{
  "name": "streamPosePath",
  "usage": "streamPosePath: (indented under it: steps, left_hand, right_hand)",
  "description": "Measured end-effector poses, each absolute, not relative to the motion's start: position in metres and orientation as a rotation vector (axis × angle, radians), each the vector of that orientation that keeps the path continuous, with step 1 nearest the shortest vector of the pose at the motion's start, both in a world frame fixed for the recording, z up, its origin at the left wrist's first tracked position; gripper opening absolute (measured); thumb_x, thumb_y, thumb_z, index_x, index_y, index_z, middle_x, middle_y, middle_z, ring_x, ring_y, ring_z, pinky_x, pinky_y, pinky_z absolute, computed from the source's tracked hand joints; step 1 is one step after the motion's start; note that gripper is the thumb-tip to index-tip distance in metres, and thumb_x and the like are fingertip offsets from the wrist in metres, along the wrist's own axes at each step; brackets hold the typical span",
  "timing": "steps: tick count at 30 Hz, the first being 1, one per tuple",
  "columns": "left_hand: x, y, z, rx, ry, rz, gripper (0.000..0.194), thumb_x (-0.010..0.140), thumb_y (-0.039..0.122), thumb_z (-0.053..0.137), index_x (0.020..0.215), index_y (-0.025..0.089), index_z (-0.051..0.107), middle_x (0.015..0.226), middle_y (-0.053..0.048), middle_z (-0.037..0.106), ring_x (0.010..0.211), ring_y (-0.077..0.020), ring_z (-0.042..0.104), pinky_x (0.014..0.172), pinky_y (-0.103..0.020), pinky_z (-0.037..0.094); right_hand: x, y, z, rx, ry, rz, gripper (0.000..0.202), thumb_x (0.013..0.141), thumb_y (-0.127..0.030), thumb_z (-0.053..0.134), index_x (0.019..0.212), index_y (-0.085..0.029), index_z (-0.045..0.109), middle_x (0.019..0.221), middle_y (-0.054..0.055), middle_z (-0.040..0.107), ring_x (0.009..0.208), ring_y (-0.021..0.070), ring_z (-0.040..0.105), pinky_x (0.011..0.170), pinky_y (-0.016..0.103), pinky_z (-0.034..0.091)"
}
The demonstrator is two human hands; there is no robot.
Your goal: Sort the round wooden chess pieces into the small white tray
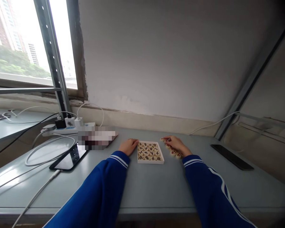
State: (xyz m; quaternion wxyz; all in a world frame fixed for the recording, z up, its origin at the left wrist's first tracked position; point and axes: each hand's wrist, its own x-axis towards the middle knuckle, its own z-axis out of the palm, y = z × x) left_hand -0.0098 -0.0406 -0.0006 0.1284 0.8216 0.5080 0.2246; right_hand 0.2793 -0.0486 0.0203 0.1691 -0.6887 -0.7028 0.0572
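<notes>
A white square box (150, 161) lies on the grey desk, holding rows of round Chinese chess pieces (149, 152) with black characters. My left hand (128, 146) is closed at the box's left side, its fingers against the upper left corner. To the right of the box, red-marked Chinese chess pieces (175, 153) lie partly under my right hand (177, 144). The fingers of that hand are bent, with their tips on a red-marked piece (162, 139) at the far end of the group. My palm hides some of the pieces.
A phone (70, 158) with a white cable lies at left, near a partly blurred flat item (106, 139). Behind them stands a power strip (68, 129) with several chargers. A dark flat bar (232, 156) lies at right. A wall borders the desk's back.
</notes>
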Motion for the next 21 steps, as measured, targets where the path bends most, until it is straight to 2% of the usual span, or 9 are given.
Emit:
streamPosePath:
  steps: [4,7,12,14,16,18,21]
  left_hand:
    - [-0.009,-0.042,0.001,2.386,1.471,0.651,0.048,0.086,0.048,0.025,0.11,0.023,0.058,0.111,-0.006,0.06,0.1,-0.0246,0.054,0.082,-0.033,0.041]
    - [-0.008,-0.044,0.002,2.374,1.496,0.643,0.047,0.085,0.048,0.027,0.11,0.023,0.058,0.11,-0.006,0.06,0.1,-0.0252,0.054,0.081,-0.034,0.041]
    - [-0.007,-0.044,0.001,2.299,1.489,0.661,0.048,0.087,0.045,0.025,0.114,0.02,0.055,0.114,-0.007,0.058,0.104,-0.0239,0.052,0.087,-0.034,0.039]
    - [-0.007,-0.043,0.001,2.25,1.504,0.697,0.049,0.088,0.042,0.024,0.122,0.016,0.048,0.12,-0.009,0.054,0.11,-0.023,0.049,0.091,-0.034,0.036]
    - [-0.007,-0.042,0.001,2.231,1.504,0.713,0.05,0.089,0.04,0.024,0.126,0.014,0.043,0.122,-0.011,0.051,0.113,-0.0226,0.046,0.093,-0.034,0.035]
    - [-0.007,-0.042,0.0,2.251,1.498,0.694,0.05,0.088,0.042,0.025,0.124,0.014,0.046,0.122,-0.011,0.052,0.112,-0.0235,0.047,0.092,-0.034,0.035]
    - [-0.007,-0.044,0.001,2.284,1.516,0.654,0.049,0.086,0.045,0.03,0.118,0.016,0.052,0.117,-0.011,0.055,0.107,-0.0254,0.05,0.088,-0.035,0.038]
  right_hand:
    - [0.266,-0.048,0.027,-2.015,-2.004,-0.074,0.031,0.073,-0.038,0.054,0.099,-0.024,0.064,0.09,0.006,0.067,0.089,0.0252,0.06,0.08,0.039,0.043]
    - [0.255,-0.052,0.035,-1.866,-1.878,-0.169,0.034,0.074,-0.039,0.051,0.102,-0.023,0.061,0.095,0.006,0.066,0.089,0.0241,0.059,0.08,0.038,0.043]
    - [0.203,-0.061,0.038,-1.408,-2.064,0.308,0.036,0.075,-0.043,0.052,0.105,-0.024,0.058,0.099,0.003,0.064,0.082,0.0154,0.059,0.069,0.026,0.046]
    - [0.179,-0.064,0.035,-1.319,-2.2,0.327,0.036,0.075,-0.044,0.053,0.105,-0.025,0.058,0.098,0.002,0.064,0.08,0.0146,0.058,0.069,0.025,0.045]
    - [0.164,-0.066,0.033,-1.3,-2.265,0.238,0.035,0.076,-0.044,0.051,0.106,-0.027,0.058,0.097,0.002,0.063,0.078,0.0143,0.058,0.07,0.025,0.044]
    - [0.166,-0.065,0.031,-1.33,-2.238,0.121,0.032,0.08,-0.042,0.047,0.106,-0.027,0.057,0.099,0.001,0.063,0.079,0.0144,0.058,0.072,0.026,0.043]
    - [0.193,-0.059,0.025,-1.558,-2.037,-0.153,0.03,0.084,-0.032,0.038,0.106,-0.025,0.057,0.107,0.004,0.06,0.095,0.0188,0.054,0.081,0.032,0.038]
